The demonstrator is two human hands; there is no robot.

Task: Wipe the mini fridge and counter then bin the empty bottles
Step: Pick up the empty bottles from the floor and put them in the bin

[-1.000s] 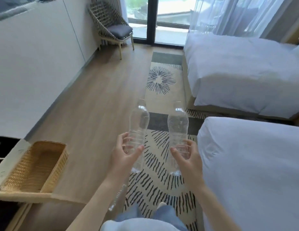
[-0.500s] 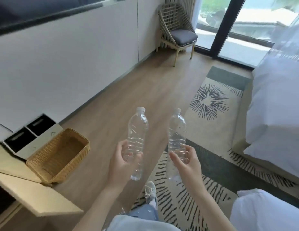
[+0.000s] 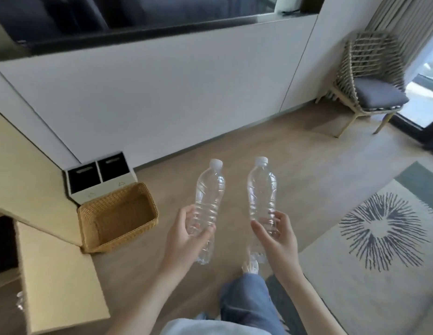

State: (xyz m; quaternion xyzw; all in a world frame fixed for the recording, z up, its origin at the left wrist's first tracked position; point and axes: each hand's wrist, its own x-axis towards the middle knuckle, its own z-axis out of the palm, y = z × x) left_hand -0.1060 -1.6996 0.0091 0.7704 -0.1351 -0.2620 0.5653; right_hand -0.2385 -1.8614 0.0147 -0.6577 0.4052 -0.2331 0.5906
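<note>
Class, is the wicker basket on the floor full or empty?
Empty: the wicker basket shows only its bare woven bottom and walls, with nothing inside.

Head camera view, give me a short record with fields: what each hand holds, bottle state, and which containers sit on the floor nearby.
left hand: left hand grips left bottle, upright
right hand: right hand grips right bottle, upright
bottle state: both clear, capped, look empty
floor containers: wicker basket, looks empty; two-slot bin behind it against the wall
other: woven chair far right; patterned rug at right
</note>
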